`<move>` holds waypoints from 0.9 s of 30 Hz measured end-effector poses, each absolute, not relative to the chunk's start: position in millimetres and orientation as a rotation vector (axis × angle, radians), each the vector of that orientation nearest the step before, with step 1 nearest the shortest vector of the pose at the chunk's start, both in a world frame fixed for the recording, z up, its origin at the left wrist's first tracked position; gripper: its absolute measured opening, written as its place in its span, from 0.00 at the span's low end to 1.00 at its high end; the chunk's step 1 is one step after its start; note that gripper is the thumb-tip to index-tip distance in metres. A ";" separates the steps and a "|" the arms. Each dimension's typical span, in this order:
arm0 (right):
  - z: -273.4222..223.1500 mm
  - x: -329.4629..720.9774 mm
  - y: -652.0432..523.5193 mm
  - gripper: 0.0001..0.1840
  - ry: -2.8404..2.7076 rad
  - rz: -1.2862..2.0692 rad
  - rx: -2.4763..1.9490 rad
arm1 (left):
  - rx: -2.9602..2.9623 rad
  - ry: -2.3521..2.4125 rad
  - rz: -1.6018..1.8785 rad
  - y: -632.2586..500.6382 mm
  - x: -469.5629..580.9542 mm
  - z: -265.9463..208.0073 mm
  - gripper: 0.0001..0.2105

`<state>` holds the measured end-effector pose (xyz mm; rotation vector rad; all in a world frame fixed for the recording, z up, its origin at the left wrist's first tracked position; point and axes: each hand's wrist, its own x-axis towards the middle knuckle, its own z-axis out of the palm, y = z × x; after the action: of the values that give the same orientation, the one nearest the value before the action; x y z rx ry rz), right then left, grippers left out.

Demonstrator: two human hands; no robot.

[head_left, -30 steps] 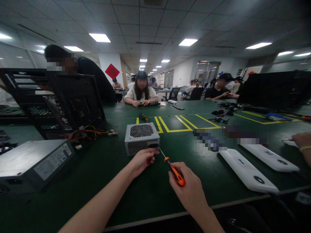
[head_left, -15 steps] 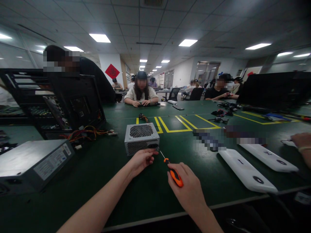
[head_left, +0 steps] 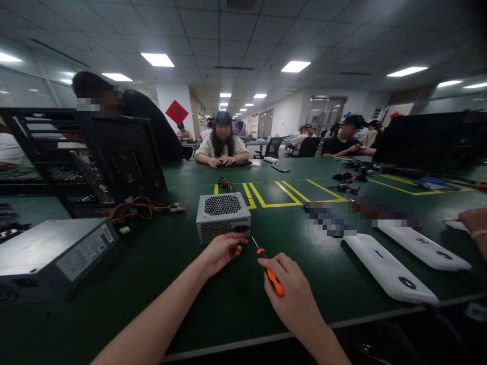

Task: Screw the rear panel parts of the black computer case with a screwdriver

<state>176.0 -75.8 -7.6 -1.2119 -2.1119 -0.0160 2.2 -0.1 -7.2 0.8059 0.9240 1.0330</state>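
A grey computer power supply (head_left: 224, 208) with a honeycomb fan grille on top stands on the green table in front of me. My left hand (head_left: 224, 252) is at its near face, just below the black power socket (head_left: 240, 228). The fingers of that hand are curled together; what they hold, if anything, is hidden. My right hand (head_left: 291, 286) is wrapped round the orange and black handle of a screwdriver (head_left: 274, 281). Its thin shaft slants up and left, with the tip at the supply's near right corner, close to my left fingertips.
At left lie a second power supply (head_left: 81, 248) and an open black computer case (head_left: 125, 162) with loose coloured wires (head_left: 140, 207). White devices (head_left: 391, 268) lie at right, near another person's hand (head_left: 475, 223). Yellow tape (head_left: 279, 205) marks the table; a person sits across.
My right hand has turned slightly round the screwdriver handle, so less of the orange shows. The left hand and the power supply stay together as before; the whole view has shifted a little.
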 end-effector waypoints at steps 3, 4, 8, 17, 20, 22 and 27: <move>-5.0 174.8 -76.5 0.11 -2.120 0.018 -1.224 | 0.797 0.915 1.037 -0.6 1.9 -6.8 0.12; -4.9 174.7 -76.6 0.13 -2.105 0.045 -1.233 | 0.799 0.909 1.039 -0.7 1.9 -6.9 0.12; -7.9 176.0 -76.0 0.13 -2.056 0.077 -1.228 | 0.805 0.878 1.039 -0.5 1.6 -8.3 0.12; -4.0 173.8 -77.1 0.15 -2.099 0.043 -1.210 | 0.799 0.862 1.050 0.4 1.5 -9.9 0.12; -7.8 175.2 -76.6 0.14 -2.056 0.080 -1.229 | 0.799 0.870 1.048 -0.2 1.6 -9.0 0.12; -9.2 176.3 -76.2 0.12 -2.081 0.059 -1.213 | 0.801 0.874 1.045 -0.7 1.5 -8.5 0.13; -5.6 175.1 -76.2 0.12 -2.127 0.029 -1.196 | 0.802 0.888 1.050 -1.5 1.9 -7.5 0.13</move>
<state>175.1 -76.2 -5.6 -1.1956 -2.1267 0.0288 1.9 -1.5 -7.5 0.8019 0.8878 1.0495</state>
